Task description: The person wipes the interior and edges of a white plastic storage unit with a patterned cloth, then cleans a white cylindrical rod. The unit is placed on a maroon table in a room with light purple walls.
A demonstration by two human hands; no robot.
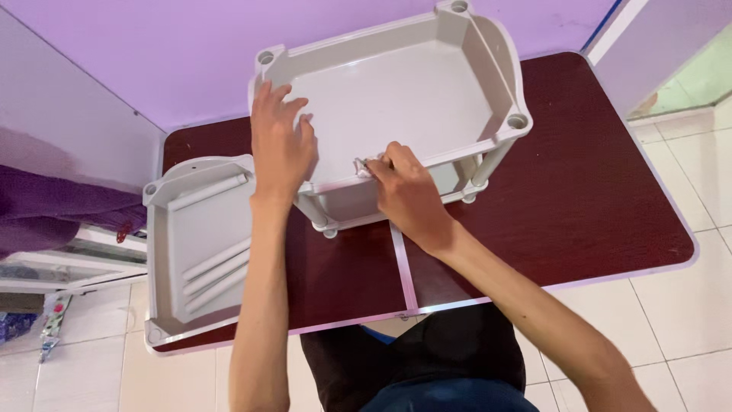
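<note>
At the centre of the frame, a grey plastic shelf tray [396, 99] is seen raised on short posts [488, 164] above a lower tray of the same kind, the 2 levels standing on a dark red table [579, 198]. The left hand [280, 145] is laid flat, fingers spread, over the near left corner of the upper tray, with nothing enclosed in it; by its pose it appears to press down and steady the rack. The right hand [404, 191] is curled at the near rim, its fingertips pinched on a small pale piece [361, 167] at the edge; what that piece is cannot be told. At the left of the frame, a third tray [164, 252] is set flat at the table's edge, partly overhanging it, and several loose grey tubes [217, 271] are kept inside it, where its raised rim would stop them rolling off. A pale strip [402, 267] is seen running across the tabletop toward the person. Purple walls fill the upper part, and a tiled floor [686, 305] is seen at the lower right.
</note>
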